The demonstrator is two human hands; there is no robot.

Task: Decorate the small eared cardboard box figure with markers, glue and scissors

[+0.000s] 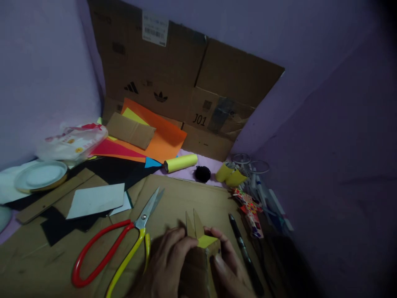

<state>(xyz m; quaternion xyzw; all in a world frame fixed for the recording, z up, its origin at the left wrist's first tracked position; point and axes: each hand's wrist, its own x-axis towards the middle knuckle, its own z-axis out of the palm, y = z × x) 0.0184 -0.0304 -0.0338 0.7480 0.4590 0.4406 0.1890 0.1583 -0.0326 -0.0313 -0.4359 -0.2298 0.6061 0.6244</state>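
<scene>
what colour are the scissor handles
One red handle, one yellow handle; the head view shows them best.

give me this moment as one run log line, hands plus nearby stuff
left hand: holds cardboard piece; right hand: holds same piece; left: scissors, slightly open; right: dark pen-like tool; beyond: yellow tube

— What's carrying things here?
— A cardboard sheet [173,198] is lying beneath the fingers [187,246], and a purple surface [211,162] is showing well ahead of them.
— And on those?
— Scissors [143,219] are resting left of the fingers, a black pen-like tool [242,247] right; ahead, a yellow tube [182,162] and black ball [202,174] are sitting on purple
</scene>
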